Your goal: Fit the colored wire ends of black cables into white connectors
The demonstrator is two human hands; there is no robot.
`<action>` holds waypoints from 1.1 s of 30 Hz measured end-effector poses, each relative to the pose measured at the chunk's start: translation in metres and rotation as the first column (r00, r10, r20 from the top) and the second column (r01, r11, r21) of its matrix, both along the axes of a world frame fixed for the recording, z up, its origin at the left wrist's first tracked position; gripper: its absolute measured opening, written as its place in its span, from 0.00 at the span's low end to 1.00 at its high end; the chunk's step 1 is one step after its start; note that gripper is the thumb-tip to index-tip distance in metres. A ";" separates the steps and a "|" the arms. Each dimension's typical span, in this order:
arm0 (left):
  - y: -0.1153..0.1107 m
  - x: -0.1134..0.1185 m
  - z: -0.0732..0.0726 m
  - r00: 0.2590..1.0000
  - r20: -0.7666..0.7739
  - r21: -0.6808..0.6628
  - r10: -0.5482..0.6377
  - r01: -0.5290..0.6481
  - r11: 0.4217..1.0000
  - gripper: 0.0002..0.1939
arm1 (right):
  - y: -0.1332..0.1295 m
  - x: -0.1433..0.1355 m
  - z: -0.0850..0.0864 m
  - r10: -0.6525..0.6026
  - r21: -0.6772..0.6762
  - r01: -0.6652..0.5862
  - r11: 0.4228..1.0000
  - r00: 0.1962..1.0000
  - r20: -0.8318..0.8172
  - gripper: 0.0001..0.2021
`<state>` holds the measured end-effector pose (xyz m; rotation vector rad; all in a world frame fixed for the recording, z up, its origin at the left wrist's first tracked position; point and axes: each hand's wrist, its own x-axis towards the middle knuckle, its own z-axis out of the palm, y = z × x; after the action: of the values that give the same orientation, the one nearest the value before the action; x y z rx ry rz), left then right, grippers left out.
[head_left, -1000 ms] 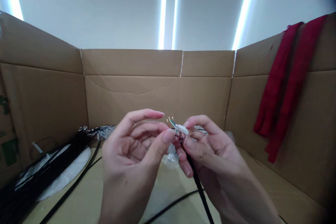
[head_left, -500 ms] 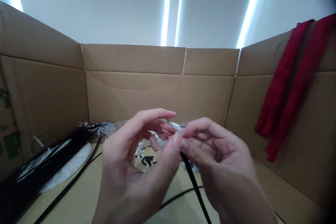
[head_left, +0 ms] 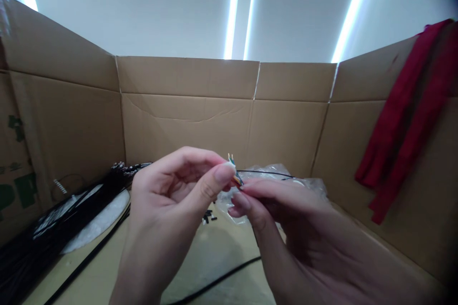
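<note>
Between thumb and forefinger, my left hand (head_left: 168, 205) pinches a small bundle of thin coloured wires (head_left: 236, 180). Two gold-coloured metal tips (head_left: 231, 157) stick up above those fingers, beside a small white piece that the thumb mostly hides. Just below and to the right, my right hand (head_left: 293, 233) is closed around the end of a black cable (head_left: 256, 237), where the coloured wires come out. Most of the cable there is behind the right thumb and palm.
Black cables with pale ends (head_left: 89, 202) lie heaped at left. Clear plastic bags (head_left: 279, 171) sit behind my hands, near small black and white pieces (head_left: 209, 216). Cardboard walls (head_left: 186, 114) surround the table, with red cloth strips (head_left: 400, 114) hanging at right.
My left forefinger has come down against the thumb around the wires. The gold tips now show above them. My right hand has shifted slightly lower, and the view has turned a little left.
</note>
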<state>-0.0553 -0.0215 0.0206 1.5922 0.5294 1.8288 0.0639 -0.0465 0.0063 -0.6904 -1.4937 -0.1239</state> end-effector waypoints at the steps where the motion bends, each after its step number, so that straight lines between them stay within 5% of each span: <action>1: 0.000 -0.001 0.000 1.000 0.001 -0.008 -0.017 0.017 1.000 0.02 | 0.000 0.002 -0.001 -0.002 0.005 0.002 1.000 1.000 0.027 0.13; 12: -0.006 0.000 0.000 0.999 -0.044 -0.015 -0.015 0.014 1.000 0.02 | 0.002 0.004 -0.009 -0.167 0.028 0.164 0.986 0.975 0.148 0.11; 17: -0.005 -0.002 0.001 0.997 -0.044 -0.020 -0.064 0.063 0.998 0.03 | 0.000 -0.001 -0.005 -0.080 -0.039 0.081 0.996 0.996 0.029 0.08; 25: 0.004 -0.006 0.005 0.981 -0.063 -0.037 -0.183 0.181 0.983 0.04 | 0.003 0.015 0.007 0.342 -0.263 -0.307 0.915 0.935 0.098 0.05; 33: 0.000 -0.003 0.000 0.988 -0.035 -0.089 -0.147 0.144 0.986 0.06 | -0.001 -0.004 0.000 0.183 -0.034 -0.187 0.982 0.978 -0.101 0.10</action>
<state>-0.0582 -0.0217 0.0204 1.5718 0.4904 1.6467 0.0603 -0.0476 0.0067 -0.5806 -1.4619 0.0838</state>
